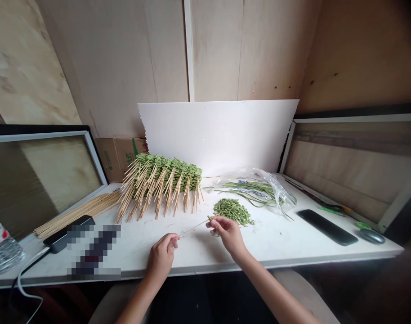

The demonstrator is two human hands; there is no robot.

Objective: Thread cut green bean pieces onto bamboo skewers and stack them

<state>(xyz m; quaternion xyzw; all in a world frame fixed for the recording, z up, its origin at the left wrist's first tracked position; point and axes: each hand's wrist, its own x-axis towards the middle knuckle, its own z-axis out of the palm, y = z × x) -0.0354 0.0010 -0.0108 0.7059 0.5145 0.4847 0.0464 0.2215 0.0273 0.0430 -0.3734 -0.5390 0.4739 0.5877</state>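
Note:
A thin wooden skewer [194, 227] runs between my two hands above the white table. Its near end is pinched in the closed fingers of my left hand [162, 255]. At the other end, my right hand [227, 235] grips a short cut piece of green stalk [210, 218] between thumb and fingers, at the skewer's tip. Just behind the right hand lies a heap of cut green stalk pieces [233, 209]. Farther back on the left, many loaded skewers [170, 173] are stacked, green pieces toward the wall and bare sticks toward me.
Loose bare skewers [80, 212] lie at left, beside a black power strip [69, 234] and a water bottle [5, 249]. Long green stalks [242, 185] rest in a clear plastic bag [278, 191]. At right are a black phone-like slab [327, 226] and a mouse [372, 236].

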